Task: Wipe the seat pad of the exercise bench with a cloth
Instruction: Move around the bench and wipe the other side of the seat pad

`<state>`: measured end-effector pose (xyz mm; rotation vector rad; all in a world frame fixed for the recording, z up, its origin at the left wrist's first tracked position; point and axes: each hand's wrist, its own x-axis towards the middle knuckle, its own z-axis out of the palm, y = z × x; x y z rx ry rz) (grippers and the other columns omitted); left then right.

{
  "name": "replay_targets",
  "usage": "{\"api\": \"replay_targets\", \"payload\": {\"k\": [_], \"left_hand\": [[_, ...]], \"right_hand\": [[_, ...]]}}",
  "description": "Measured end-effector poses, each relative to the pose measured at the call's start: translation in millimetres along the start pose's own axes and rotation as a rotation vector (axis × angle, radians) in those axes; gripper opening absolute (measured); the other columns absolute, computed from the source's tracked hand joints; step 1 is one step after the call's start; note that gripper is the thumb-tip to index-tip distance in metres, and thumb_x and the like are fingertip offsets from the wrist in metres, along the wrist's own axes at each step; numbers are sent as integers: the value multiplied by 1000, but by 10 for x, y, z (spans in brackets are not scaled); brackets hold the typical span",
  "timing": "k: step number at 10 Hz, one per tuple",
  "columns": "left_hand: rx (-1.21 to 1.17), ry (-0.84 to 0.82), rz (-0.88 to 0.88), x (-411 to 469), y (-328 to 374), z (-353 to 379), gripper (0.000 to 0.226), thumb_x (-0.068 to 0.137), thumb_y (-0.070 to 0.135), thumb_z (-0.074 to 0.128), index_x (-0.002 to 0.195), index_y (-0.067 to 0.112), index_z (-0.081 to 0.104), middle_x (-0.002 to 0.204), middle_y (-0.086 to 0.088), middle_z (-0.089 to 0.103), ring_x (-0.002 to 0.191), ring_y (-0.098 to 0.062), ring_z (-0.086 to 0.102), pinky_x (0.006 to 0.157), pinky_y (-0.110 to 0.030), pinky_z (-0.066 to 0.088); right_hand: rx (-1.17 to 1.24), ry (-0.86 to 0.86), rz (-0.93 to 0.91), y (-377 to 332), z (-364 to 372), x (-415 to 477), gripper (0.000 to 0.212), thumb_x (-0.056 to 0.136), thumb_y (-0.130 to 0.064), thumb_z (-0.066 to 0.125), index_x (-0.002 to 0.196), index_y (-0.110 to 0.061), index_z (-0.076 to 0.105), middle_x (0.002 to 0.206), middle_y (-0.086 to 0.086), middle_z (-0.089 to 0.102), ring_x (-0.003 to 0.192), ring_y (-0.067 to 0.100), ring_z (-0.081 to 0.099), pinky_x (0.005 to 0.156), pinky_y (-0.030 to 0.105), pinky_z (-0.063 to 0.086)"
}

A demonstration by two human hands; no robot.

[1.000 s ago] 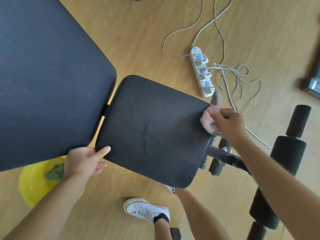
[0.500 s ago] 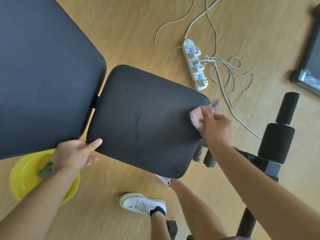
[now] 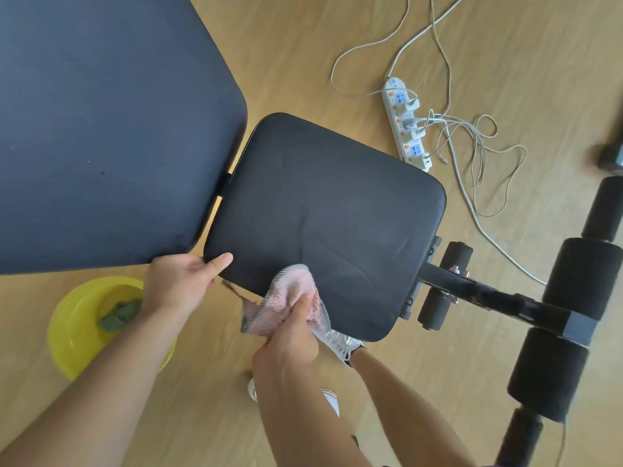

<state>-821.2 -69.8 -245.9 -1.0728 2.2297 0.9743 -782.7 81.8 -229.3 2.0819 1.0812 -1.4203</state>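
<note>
The black seat pad [image 3: 330, 210] of the exercise bench fills the middle of the view, with the larger back pad [image 3: 101, 129] to its left. My right hand [image 3: 290, 335] is closed around a bunched pink cloth [image 3: 286, 305], which presses on the pad's near edge and hangs partly over it. At the pad's near left corner, my left hand [image 3: 178, 281] grips the edge with the thumb on top.
A yellow bowl [image 3: 70, 335] holding a green cloth sits on the wooden floor under my left arm. A white power strip [image 3: 406, 126] with tangled cables lies beyond the seat. Black foam rollers [image 3: 580, 281] on the bench frame stand at the right. My white shoe [image 3: 344, 345] is below the pad.
My right hand has swept the cloth from the seat pad's far right corner across to its near edge, close to my left hand. My left hand has stayed on the near left corner.
</note>
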Motion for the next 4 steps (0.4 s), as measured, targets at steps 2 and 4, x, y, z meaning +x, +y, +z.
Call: {"api": "replay_targets", "payload": {"k": [2, 4], "left_hand": [[-10, 23, -2, 9, -70, 36, 36, 84, 24, 76, 62, -3, 67, 63, -26, 65, 57, -30, 45, 53, -34, 31], [-222, 25, -66, -317, -173, 40, 30, 95, 46, 71, 82, 19, 74, 77, 7, 79, 85, -22, 74, 77, -37, 54]], "right_hand": [[38, -238, -76, 187, 325, -110, 42, 77, -54, 86, 79, -15, 69, 56, -15, 75, 54, 5, 74, 51, 19, 55], [-258, -105, -216, -196, -498, 286, 52, 75, -60, 84, 99, -16, 71, 91, -1, 75, 88, 20, 73, 87, 36, 60]]}}
